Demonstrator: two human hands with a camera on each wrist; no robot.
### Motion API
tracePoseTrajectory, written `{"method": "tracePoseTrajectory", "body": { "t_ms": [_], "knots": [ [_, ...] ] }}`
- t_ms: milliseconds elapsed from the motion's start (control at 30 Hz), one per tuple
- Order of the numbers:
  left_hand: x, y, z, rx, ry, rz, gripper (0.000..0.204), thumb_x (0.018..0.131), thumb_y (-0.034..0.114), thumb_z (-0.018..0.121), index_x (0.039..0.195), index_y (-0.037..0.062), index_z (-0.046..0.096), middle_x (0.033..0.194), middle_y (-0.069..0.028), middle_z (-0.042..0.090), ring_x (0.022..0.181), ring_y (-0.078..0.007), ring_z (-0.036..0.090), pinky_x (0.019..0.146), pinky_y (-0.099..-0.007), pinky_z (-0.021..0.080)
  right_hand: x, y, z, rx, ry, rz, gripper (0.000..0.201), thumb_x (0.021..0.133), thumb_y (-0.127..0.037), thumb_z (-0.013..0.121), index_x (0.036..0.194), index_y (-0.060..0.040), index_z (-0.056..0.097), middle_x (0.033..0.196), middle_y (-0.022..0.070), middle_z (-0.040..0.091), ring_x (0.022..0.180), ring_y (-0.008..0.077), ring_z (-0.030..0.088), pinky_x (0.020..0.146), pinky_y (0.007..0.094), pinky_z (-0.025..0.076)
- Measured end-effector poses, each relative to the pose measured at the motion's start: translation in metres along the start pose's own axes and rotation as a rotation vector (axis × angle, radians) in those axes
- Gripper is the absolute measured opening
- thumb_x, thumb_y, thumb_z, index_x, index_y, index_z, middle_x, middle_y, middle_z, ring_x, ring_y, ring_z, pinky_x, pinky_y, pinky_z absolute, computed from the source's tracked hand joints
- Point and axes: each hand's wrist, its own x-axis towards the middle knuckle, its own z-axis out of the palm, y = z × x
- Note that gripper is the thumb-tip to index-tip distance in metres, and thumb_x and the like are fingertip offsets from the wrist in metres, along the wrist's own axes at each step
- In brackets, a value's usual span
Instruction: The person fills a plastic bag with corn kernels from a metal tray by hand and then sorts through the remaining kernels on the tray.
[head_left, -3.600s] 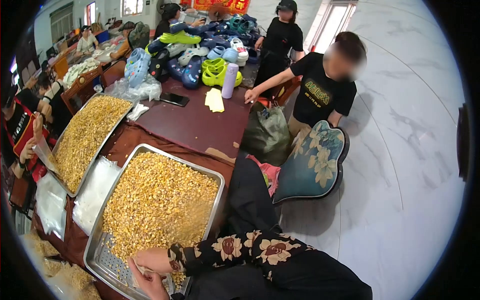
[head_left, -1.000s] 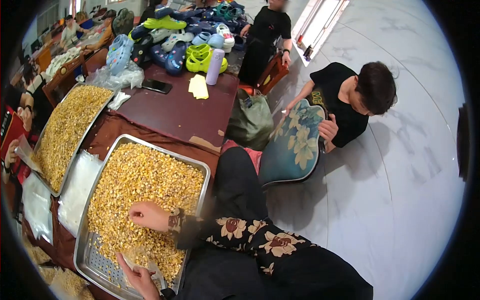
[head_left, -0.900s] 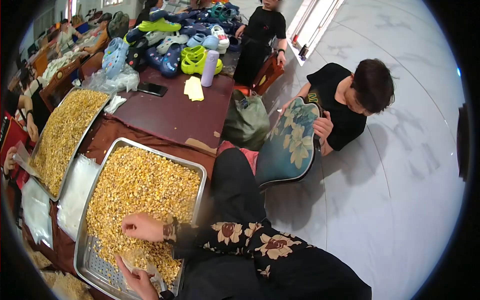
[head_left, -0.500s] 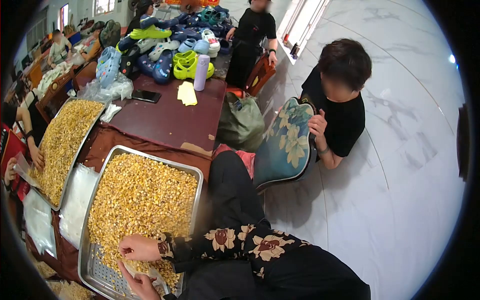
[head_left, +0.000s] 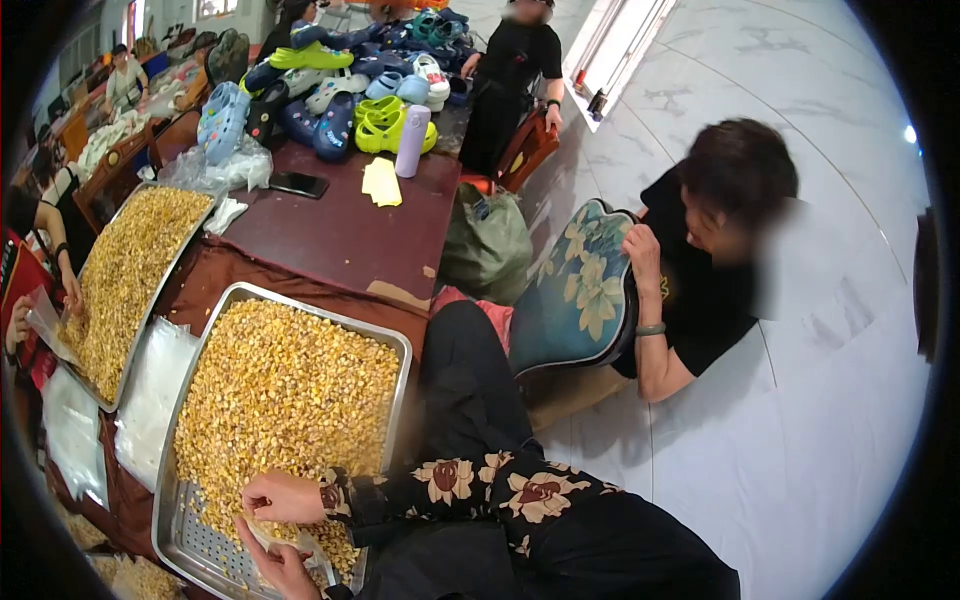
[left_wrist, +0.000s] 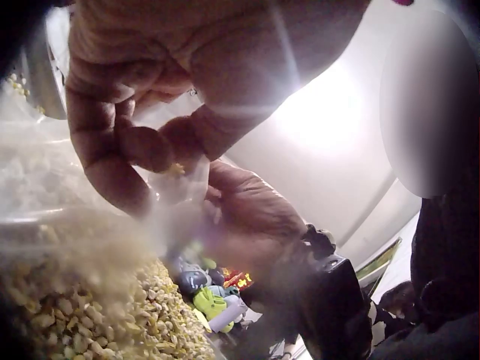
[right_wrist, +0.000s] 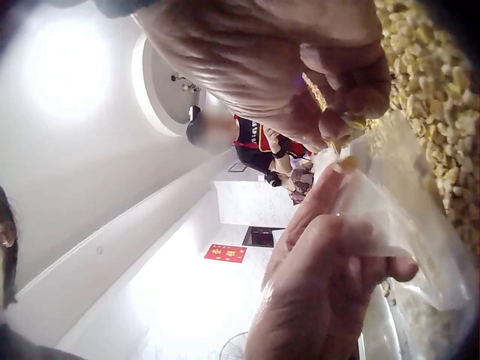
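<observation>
A steel tray (head_left: 402,375) heaped with dried corn kernels (head_left: 285,390) lies before me, its perforated bottom bare at the near left. Over its near end my left hand (head_left: 285,568) holds a clear plastic bag (head_left: 316,560), which has kernels inside. My right hand (head_left: 285,497) is just above, thumb and fingertips pinching at the bag's upper edge. In the right wrist view, the right hand (right_wrist: 337,67) meets the bag (right_wrist: 416,247) beside the left hand's fingers. The left wrist view shows the left hand (left_wrist: 150,97) curled on the plastic, with the right hand (left_wrist: 251,214) behind it.
Another corn tray (head_left: 160,285) stands to the left, where a person scoops with a bag. Flat clear bags (head_left: 155,400) lie between the trays. Beyond are a phone (head_left: 298,184), yellow papers (head_left: 381,182), a lilac bottle (head_left: 411,142) and piled clogs (head_left: 335,125). A person holds a floral chair (head_left: 580,290) at right.
My right hand has come down from over the corn heap to the bag's edge in my left hand. At right, the person by the chair has bent and shifted.
</observation>
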Motion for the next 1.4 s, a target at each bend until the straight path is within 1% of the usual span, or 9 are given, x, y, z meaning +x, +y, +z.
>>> {"method": "tracePoseTrajectory", "body": {
  "t_ms": [67,200,400,467,600,667,900,1167,1400],
  "knots": [
    [0.0,0.006,0.0,-0.03,-0.011,-0.076,0.066,0.076,0.011,0.051,0.139,0.0012,0.037,0.13,-0.026,0.046,0.112,-0.0341,0.048,0.096,-0.0375,0.036,0.0,0.004,0.001,-0.002,-0.003,-0.001,0.011,0.074,-0.009,0.059,0.076,0.0018,0.056,0.066,0.0123,0.055,0.061,0.0225,0.052,0.058,0.0358,0.041],
    [-0.001,0.019,-0.003,0.049,-0.046,-0.115,0.066,0.076,0.012,0.051,0.139,0.0009,0.037,0.13,-0.0258,0.046,0.111,-0.0347,0.049,0.095,-0.0377,0.037,0.0,0.009,0.003,0.035,0.01,-0.007,0.012,0.075,-0.01,0.059,0.077,0.0014,0.057,0.067,0.0121,0.056,0.062,0.0217,0.052,0.058,0.0355,0.041],
    [0.003,-0.02,0.002,-0.024,-0.036,-0.143,0.066,0.076,0.013,0.051,0.139,0.0004,0.036,0.132,-0.0261,0.045,0.117,-0.0363,0.046,0.098,-0.0377,0.035,-0.001,0.01,0.002,0.026,0.016,-0.01,0.014,0.074,-0.012,0.059,0.077,0.0009,0.058,0.067,0.012,0.057,0.062,0.0221,0.053,0.059,0.0356,0.042],
    [0.001,-0.009,0.002,0.081,0.006,0.048,0.066,0.076,0.013,0.051,0.139,-0.0002,0.036,0.134,-0.0257,0.044,0.119,-0.0359,0.045,0.099,-0.0369,0.034,-0.001,0.014,0.003,0.044,0.025,-0.014,0.014,0.074,-0.012,0.06,0.077,0.0008,0.058,0.067,0.0119,0.057,0.062,0.0225,0.054,0.059,0.0357,0.042],
    [-0.001,0.011,0.003,0.091,0.005,0.001,0.066,0.076,0.014,0.051,0.139,-0.0005,0.035,0.134,-0.0253,0.044,0.119,-0.0358,0.045,0.099,-0.0364,0.034,-0.001,0.016,0.004,0.045,0.034,-0.013,0.014,0.075,-0.013,0.06,0.077,0.0006,0.058,0.067,0.012,0.057,0.061,0.0239,0.054,0.058,0.0361,0.042],
    [-0.002,0.023,0.004,0.011,-0.017,-0.142,0.066,0.077,0.014,0.051,0.139,-0.0003,0.035,0.134,-0.0258,0.044,0.118,-0.0364,0.046,0.099,-0.0369,0.034,-0.001,0.015,0.003,0.056,0.042,-0.025,0.014,0.075,-0.013,0.06,0.077,0.0006,0.058,0.067,0.0122,0.057,0.061,0.0242,0.054,0.058,0.0363,0.042],
    [0.0,0.014,0.006,0.033,-0.005,-0.038,0.065,0.079,0.014,0.051,0.14,0.0004,0.034,0.135,-0.026,0.043,0.114,-0.0372,0.047,0.097,-0.0378,0.036,-0.001,0.014,0.001,0.037,0.04,-0.008,0.014,0.075,-0.013,0.062,0.077,0.0008,0.058,0.065,0.0131,0.056,0.06,0.0239,0.054,0.058,0.0361,0.042],
    [-0.001,0.03,0.002,0.051,-0.063,-0.188,0.064,0.08,0.015,0.052,0.14,0.0004,0.034,0.136,-0.0255,0.042,0.119,-0.0364,0.045,0.098,-0.0378,0.035,0.001,0.014,-0.002,0.034,0.025,0.005,0.014,0.075,-0.013,0.061,0.077,0.0009,0.057,0.066,0.0124,0.057,0.061,0.0234,0.054,0.059,0.0357,0.042],
    [0.001,-0.005,0.004,-0.061,-0.058,-0.302,0.068,0.078,0.011,0.056,0.139,-0.002,0.032,0.134,-0.0264,0.043,0.114,-0.0387,0.049,0.092,-0.0407,0.042,-0.001,0.019,-0.017,0.047,0.011,0.057,0.019,0.082,-0.017,0.06,0.09,-0.0007,0.06,0.081,0.0112,0.061,0.075,0.0205,0.057,0.068,0.0331,0.046]
  ]
}}
